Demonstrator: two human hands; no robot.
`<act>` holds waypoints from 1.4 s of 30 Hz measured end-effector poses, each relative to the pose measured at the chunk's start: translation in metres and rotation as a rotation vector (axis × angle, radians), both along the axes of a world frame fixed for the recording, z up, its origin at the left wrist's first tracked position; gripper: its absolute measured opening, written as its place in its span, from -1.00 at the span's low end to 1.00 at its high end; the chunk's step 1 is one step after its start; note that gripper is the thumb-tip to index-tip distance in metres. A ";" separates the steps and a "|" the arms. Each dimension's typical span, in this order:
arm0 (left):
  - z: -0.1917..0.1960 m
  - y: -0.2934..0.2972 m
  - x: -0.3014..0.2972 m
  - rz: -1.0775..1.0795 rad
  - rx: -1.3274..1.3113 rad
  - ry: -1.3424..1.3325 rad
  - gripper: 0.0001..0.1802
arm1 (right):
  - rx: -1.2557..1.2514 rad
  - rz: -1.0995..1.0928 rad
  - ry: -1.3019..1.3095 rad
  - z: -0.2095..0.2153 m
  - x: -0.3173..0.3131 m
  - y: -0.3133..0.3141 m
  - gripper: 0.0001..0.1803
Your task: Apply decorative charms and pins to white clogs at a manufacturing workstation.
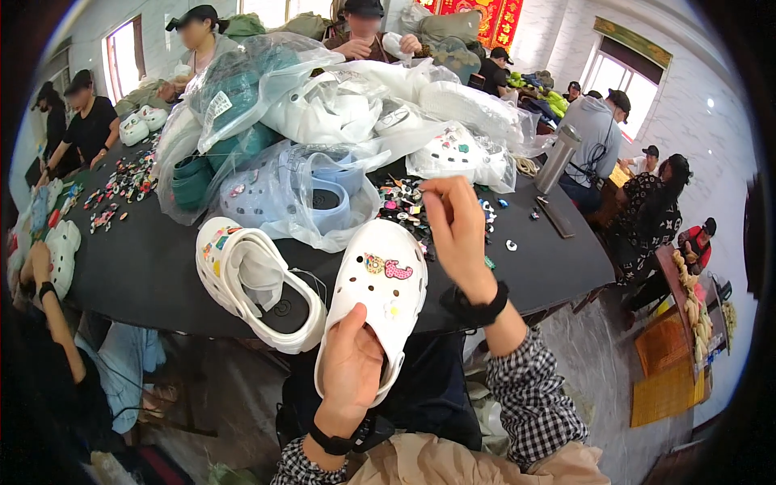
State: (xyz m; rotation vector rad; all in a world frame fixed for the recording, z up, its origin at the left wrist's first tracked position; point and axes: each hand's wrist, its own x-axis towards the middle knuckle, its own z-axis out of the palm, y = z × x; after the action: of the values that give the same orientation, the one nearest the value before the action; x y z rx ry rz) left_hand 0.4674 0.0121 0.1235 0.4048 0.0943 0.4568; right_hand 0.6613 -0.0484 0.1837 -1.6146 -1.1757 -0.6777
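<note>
My left hand (352,368) holds a white clog (378,283) with its thumb over the opening and its fingers inside or behind, partly hidden. Several small charms sit on that clog's upper, among them a pink one (398,269) and a white flower (392,309). Beside it on the table rests a second white clog (263,287), decorated with colourful charms. Just right of a pile of loose charms (404,202), my right hand (459,230) is raised with fingers bent and drawn together. Whatever its fingertips may hold is too small to make out.
Clear bags of blue clogs (279,190), green clogs and white clogs (331,113) are heaped across the black table (149,271). A steel flask (558,158) stands at the right edge. At the left, a co-worker's hand (36,263) is near another white clog (62,257).
</note>
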 end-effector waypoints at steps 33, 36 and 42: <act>-0.003 -0.007 0.015 -0.023 -0.013 0.099 -0.44 | 0.016 -0.063 -0.453 -0.064 -0.051 -0.022 -0.71; -0.002 -0.009 0.014 -0.012 -0.001 0.118 -0.45 | 0.027 -0.047 -0.441 -0.066 -0.052 -0.022 -0.72; -0.008 -0.010 0.019 0.017 0.060 0.118 -0.43 | 0.181 0.107 0.011 -0.077 -0.049 -0.012 -0.83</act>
State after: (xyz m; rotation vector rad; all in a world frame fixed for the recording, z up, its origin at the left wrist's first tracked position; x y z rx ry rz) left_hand 0.4864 0.0019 0.1159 0.4898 0.1988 0.4531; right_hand 0.6128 -0.0605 0.1071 -1.3925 -1.1507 -0.6851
